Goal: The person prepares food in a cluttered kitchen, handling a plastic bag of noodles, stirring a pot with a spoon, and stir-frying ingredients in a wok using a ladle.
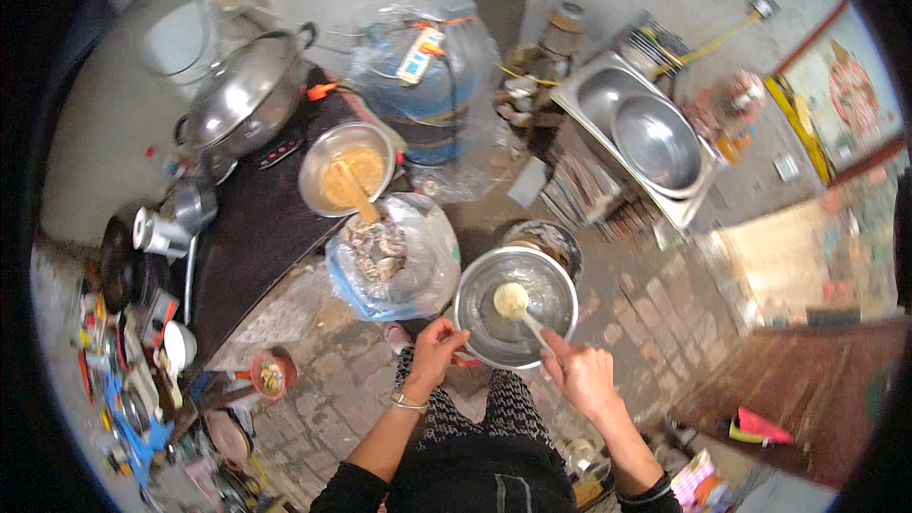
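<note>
In front of me is a steel bowl (pixel 474 306) with wet-looking smears inside. My left hand (pixel 433 356) pinches its near-left rim with thumb and fingers. My right hand (pixel 581 374) grips the handle of a pale spoon (pixel 536 331), which reaches over the bowl. The spoon's head is covered by a heap of pale, powdery or grainy stuff (pixel 511 299). A small red item (pixel 467 363) shows beneath the bowl by my left fingers; what it is I cannot tell.
Left of the bowl is a plastic-lined basin (pixel 434 249) holding pieces of food (pixel 374 249). Behind it, a steel bowl (pixel 308 189) of orange-brown mixture (pixel 356 169) has a wooden utensil (pixel 356 192). A lidded wok (pixel 242 96) stands on the dark counter (pixel 249 235). A steel sink (pixel 605 92) lies right.
</note>
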Demonstrator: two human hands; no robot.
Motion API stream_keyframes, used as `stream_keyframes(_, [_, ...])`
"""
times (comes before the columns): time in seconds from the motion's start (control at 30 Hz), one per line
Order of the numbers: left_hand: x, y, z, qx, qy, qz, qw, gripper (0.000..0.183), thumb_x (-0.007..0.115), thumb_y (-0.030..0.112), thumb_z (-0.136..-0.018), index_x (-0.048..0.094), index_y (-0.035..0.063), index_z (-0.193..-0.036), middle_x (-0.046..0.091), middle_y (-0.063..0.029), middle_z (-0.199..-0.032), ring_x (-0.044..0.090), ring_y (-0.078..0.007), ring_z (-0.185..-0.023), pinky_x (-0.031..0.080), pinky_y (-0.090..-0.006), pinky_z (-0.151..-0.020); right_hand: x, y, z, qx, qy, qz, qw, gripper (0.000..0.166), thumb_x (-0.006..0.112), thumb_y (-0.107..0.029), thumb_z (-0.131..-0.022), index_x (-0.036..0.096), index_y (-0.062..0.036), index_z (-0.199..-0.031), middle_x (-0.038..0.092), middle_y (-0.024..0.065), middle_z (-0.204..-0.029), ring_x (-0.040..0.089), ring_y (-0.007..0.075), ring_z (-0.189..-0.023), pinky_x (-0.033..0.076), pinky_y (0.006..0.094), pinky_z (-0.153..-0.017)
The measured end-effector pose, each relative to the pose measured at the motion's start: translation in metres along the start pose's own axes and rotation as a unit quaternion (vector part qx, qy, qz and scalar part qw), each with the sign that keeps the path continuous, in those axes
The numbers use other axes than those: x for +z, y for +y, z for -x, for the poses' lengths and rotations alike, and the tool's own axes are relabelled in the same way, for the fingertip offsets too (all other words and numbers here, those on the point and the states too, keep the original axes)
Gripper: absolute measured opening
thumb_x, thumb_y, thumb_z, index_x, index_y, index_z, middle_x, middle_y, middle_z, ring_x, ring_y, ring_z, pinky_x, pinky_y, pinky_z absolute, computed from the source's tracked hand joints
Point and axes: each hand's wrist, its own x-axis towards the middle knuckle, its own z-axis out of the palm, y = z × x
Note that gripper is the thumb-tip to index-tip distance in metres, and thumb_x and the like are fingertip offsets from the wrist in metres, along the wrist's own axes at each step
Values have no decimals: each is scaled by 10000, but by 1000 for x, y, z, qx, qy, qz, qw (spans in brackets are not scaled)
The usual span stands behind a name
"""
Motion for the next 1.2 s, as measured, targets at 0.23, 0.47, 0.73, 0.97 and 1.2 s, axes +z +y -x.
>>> stream_keyframes(0.23, [2,-5,25,-12,27,87,996,123,604,99,-817,496,63,-768,521,7,-689,541,-85,-544,458,-210,-410,-27,9,-7,-71,-57,2,996,306,590,-235,-775,568,-152,-1069,592,114,-602,587,285,-505,458,390,-438])
stream_keyframes(0.47, [-72,4,58,16,151,126,980,124,641,101,-787,523,82,-754,527,9,-648,536,-89,-517,439,-211,-394,18,-38,-15,-181,-117,-111,970,447,600,-254,-791,461,-163,-1206,589,141,-695,581,336,-561,464,421,-484])
stream_keyframes(0.73, [-206,16,75,79,286,148,944,107,644,91,-775,537,99,-781,579,0,-676,551,-77,-531,449,-210,-378,66,-89,-83,-79,-88,-246,962,376,608,-238,-806,536,-18,-1102,603,130,-675,607,233,-568,471,337,-520])
stream_keyframes(0.97, [-313,46,53,125,340,157,919,93,620,110,-803,530,97,-786,568,13,-640,551,-66,-508,433,-188,-366,109,-117,-202,88,-63,-430,896,257,516,-237,-887,576,9,-842,570,16,-654,522,76,-556,410,223,-487])
stream_keyframes(1.2, [-367,70,0,143,324,226,907,126,618,103,-807,505,107,-752,524,33,-611,492,-42,-489,385,-162,-375,143,-136,-289,151,-40,-383,911,455,553,-395,-831,573,49,-930,617,81,-734,599,141,-614,453,258,-513])
